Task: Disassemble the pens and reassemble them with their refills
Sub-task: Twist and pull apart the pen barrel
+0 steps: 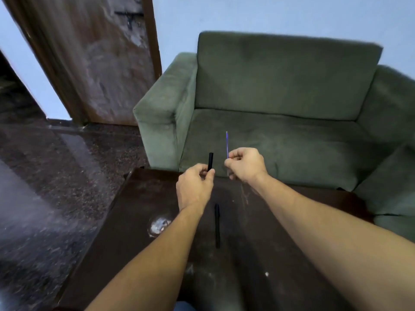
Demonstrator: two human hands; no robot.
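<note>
The left hand (pixel 195 187) pinches a short black pen barrel (pixel 210 161) held nearly upright, its long axis vertical and its free end pointing up and away from the wearer, over the far edge of the surface (pixel 139 239). Just beside it, the right hand (pixel 246 163) pinches a thin refill (pixel 227 144), also near vertical, with its tip pointing upward; the two parts are close but apart. The barrel is matte black and cylindrical; the refill is a slender, bluish-purple translucent tube, blurred along its length. A second black pen (pixel 217 225) lies flat on the surface between the forearms, its long axis running from near to far, well apart from both hands. The surface is dark brown, scuffed and dusty, with a pale glare spot (pixel 160 223) to the left of the lying pen. Beyond it stands a green upholstered sofa (pixel 280 86) against a pale blue wall (pixel 292 14); to the left are a worn wooden door (pixel 105 55) and a dark speckled polished floor (pixel 45 176).
</note>
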